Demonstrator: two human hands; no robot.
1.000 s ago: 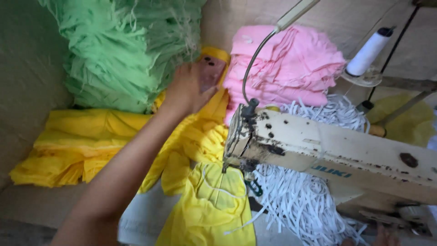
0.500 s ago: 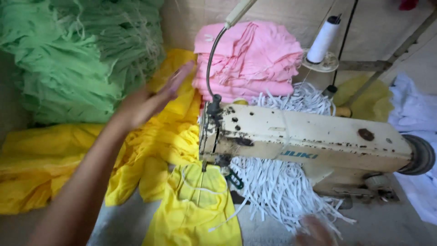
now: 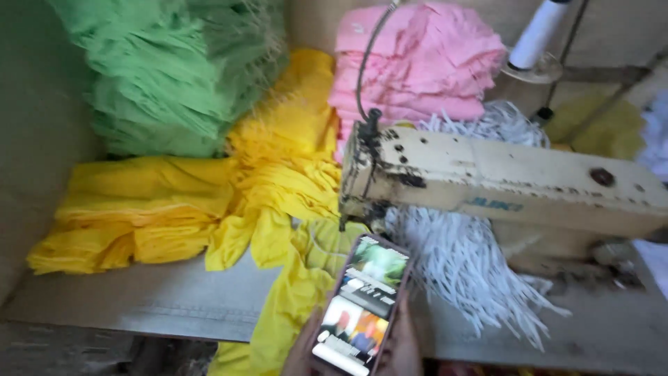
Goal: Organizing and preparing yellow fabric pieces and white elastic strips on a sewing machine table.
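- Grey worktable across the bottom, loaded with cloth and a machine.
- Cream sewing machine lying across the right half, head pointing left.
- Green fabric pile stacked high at upper left.
- Yellow fabric spread below the green, reaching under the machine head and draping off the table's front edge.
- Pink fabric stack behind the machine.
- White cord bundle fanned out beneath the machine arm, just right of the phone.
- White thread cone upright at upper right.
- Smartphone at bottom centre, screen lit and facing up, tilted, in front of the yellow fabric.
- One hand curled around the phone's lower part from beneath, fingers at both edges; left or right not clear.
- Other hand out of sight.
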